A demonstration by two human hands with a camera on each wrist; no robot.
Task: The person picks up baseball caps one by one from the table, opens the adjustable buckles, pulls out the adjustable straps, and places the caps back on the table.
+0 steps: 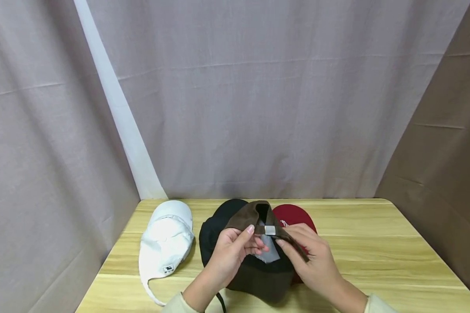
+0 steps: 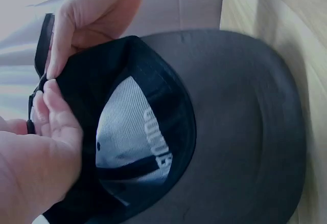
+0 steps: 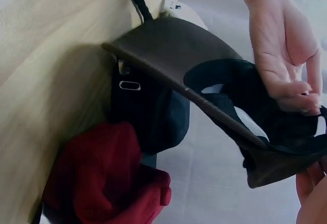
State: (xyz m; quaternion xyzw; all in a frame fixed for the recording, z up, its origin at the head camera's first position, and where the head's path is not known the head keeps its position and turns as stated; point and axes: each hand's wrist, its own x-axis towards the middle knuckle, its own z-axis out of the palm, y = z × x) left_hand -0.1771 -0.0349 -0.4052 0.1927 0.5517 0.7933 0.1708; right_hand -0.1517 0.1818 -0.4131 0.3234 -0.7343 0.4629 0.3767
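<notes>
Both hands hold a dark brown baseball cap (image 1: 263,282) by its back strap, above the other caps. Its inside is black with a pale panel and lettering (image 2: 158,137), and its brim (image 3: 173,50) points toward the person. A silver metal buckle (image 1: 270,230) sits on the strap between the hands. My left hand (image 1: 231,252) pinches the cap's back edge left of the buckle, thumb on top. My right hand (image 1: 315,258) pinches the strap right of the buckle, and the loose strap end (image 1: 299,251) hangs past its fingers. The right fingertips are partly hidden in the head view.
Behind the brown cap lie a black cap (image 1: 209,234) and a red cap (image 1: 295,213), both partly covered by it. A white cap (image 1: 166,243) with its strap undone lies at the left of the wooden table (image 1: 376,248). Grey curtains (image 1: 258,108) stand behind.
</notes>
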